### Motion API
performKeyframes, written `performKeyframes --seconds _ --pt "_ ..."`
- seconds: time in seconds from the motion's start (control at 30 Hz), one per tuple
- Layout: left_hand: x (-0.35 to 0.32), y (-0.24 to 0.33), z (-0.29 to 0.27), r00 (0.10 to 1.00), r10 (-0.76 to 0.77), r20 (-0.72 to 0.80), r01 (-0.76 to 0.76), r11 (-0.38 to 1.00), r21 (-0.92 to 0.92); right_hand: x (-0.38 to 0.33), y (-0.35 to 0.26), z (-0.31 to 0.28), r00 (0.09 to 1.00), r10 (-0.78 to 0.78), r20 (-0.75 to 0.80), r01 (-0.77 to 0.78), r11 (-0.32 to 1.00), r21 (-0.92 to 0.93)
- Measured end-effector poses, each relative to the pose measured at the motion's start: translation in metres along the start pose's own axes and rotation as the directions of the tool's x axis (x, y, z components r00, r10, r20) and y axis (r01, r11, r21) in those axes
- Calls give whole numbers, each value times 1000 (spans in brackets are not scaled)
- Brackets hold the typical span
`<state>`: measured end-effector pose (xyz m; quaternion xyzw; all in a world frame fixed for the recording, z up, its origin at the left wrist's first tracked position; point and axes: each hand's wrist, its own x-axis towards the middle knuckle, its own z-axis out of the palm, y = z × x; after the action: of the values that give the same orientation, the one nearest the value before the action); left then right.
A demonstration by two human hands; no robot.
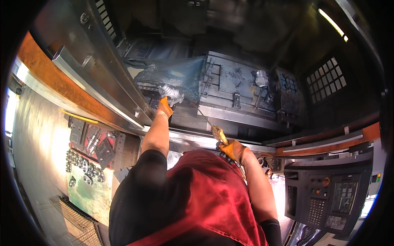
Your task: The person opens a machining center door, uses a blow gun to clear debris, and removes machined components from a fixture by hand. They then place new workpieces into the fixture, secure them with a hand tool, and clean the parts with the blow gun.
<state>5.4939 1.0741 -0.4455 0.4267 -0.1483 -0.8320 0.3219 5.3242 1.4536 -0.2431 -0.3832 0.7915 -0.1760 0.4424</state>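
Observation:
I lean into an open machine enclosure, wearing orange gloves. My left hand (165, 107) reaches in and grips a silvery cast metal part (171, 93) resting near the left end of the machine table (230, 82). Lower, by the enclosure's front sill, my right hand (232, 149) is closed around the handle of a long thin air gun (210, 123). Its nozzle points up and left toward the metal part. A second silvery part (261, 78) sits clamped further right on the table.
A control panel (328, 192) with keypad and screen stands at the right. On the left, a bench (88, 180) holds several metal parts and a red tool tray. The sliding door frame (94, 86) runs diagonally at left. A mesh grate (78, 221) lies below.

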Motion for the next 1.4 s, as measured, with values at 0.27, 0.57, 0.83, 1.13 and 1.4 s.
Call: performKeyframes --seconds 0.27,0.57,0.83,1.13,1.4 --pt "13 -1 -23 991 -86 99 92 994 -56 24 -36 -7 998 -48 37 50 997 -51" --pt "9 -7 19 993 -37 114 41 999 -35 19 17 -9 997 -80 17 80 996 39" --pt "17 13 18 992 -54 116 71 987 -146 -50 -32 -32 911 96 402 -262 887 381" --pt "1 13 51 991 -30 130 35 999 -35 -36 0 -20 961 252 109 -264 959 106" --pt "-6 19 65 975 -19 222 32 998 -55 -55 9 -25 988 45 147 -41 999 -27"
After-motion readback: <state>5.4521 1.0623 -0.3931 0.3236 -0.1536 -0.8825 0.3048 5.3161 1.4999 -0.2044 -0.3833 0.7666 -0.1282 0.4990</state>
